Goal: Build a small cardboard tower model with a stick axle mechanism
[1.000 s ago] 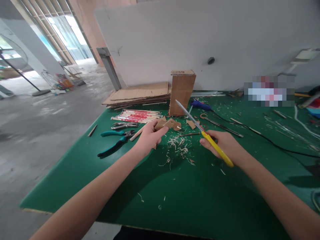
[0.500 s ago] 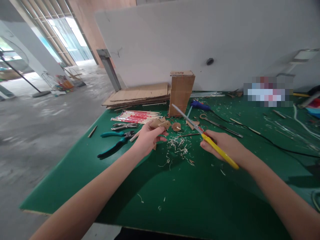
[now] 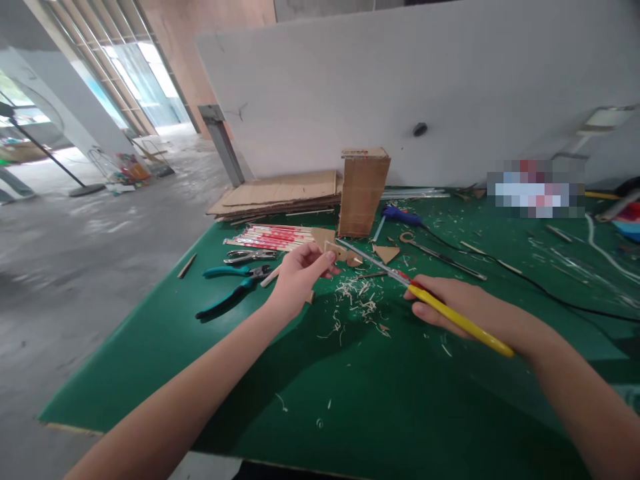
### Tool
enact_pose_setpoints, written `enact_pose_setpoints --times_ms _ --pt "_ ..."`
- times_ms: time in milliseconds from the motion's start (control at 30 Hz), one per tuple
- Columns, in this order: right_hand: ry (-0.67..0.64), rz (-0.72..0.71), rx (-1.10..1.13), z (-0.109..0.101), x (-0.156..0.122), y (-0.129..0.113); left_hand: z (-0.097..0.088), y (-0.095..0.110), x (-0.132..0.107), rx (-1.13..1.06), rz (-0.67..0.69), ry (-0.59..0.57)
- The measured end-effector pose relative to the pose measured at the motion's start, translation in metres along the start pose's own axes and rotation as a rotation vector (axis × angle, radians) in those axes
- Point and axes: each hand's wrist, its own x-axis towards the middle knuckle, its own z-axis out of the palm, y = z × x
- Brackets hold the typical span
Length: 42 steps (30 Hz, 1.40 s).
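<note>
My left hand [image 3: 303, 270] pinches a small piece of cardboard [image 3: 342, 254] between thumb and fingers above the table. In my right hand [image 3: 445, 303] are scissors with yellow handles [image 3: 460, 321], their blades pointing left toward the cardboard piece. The blade tips end close to that piece; whether they touch it I cannot tell. Beneath and between both hands lies a heap of pale shavings [image 3: 357, 297]. A triangular cardboard scrap [image 3: 386, 253] rests just beyond the scissor blades.
Teal-handled cutters [image 3: 230, 297] and metal pliers [image 3: 250, 256] lie left of my left hand, near red-and-white wrapped sticks [image 3: 273, 236]. Behind stand a cardboard box [image 3: 364, 193] and stacked cardboard sheets [image 3: 285, 190]. A blue glue gun [image 3: 401, 215] trails a black cord rightward.
The scissors have swung lower, their blades now nearer the cardboard piece, and their handle end has shifted right. My left hand has turned the piece slightly and still holds it.
</note>
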Motion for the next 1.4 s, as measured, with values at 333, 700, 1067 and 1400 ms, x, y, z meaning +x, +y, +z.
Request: enact_pose_setpoints --times_ms 333,700,1067,1400 --pt "-0.036 0.001 -0.03 0.001 0.004 -0.002 0.009 -0.007 -0.009 0.066 0.067 -0.098" --pt "-0.026 0.026 -0.007 0.002 0.004 -0.003 0.014 -0.006 -0.01 0.009 0.026 -0.049" --pt "-0.02 0.04 -0.046 0.002 0.003 -0.008 0.015 -0.004 -0.011 0.003 0.04 -0.109" --pt "-0.033 0.033 -0.069 0.003 0.004 -0.007 0.014 -0.008 -0.011 0.022 0.055 -0.107"
